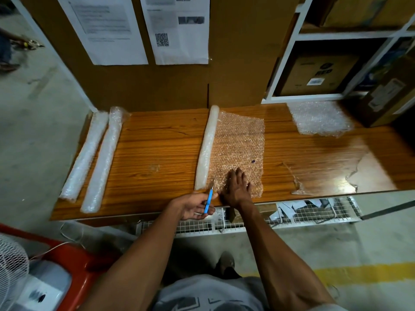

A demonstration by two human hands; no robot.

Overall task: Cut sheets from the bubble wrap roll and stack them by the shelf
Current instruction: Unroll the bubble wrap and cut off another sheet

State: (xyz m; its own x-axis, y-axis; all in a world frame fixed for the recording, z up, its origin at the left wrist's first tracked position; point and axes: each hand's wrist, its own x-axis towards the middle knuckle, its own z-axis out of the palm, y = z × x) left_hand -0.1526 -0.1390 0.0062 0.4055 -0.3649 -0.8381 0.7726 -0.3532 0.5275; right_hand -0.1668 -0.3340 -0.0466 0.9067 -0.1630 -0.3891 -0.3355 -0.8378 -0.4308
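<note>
A bubble wrap roll (207, 149) lies across the wooden table (157, 144), with a sheet (240, 142) unrolled to its right. My left hand (193, 207) grips blue-handled scissors (209, 198), whose blades touch the sheet's near edge beside the roll. With straight fingers, my right hand (235, 187) presses flat on the sheet's near end. A stack of cut sheets (318, 117) lies at the table's far right, by the white shelf (336, 37).
Two more bubble wrap rolls (98, 158) lie at the table's left end. Cardboard boxes (386, 99) stand on and beside the shelf. A torn plastic film (325, 176) covers the table's right part. A wire basket (292, 218) hangs under the front edge. A fan (11, 272) is at lower left.
</note>
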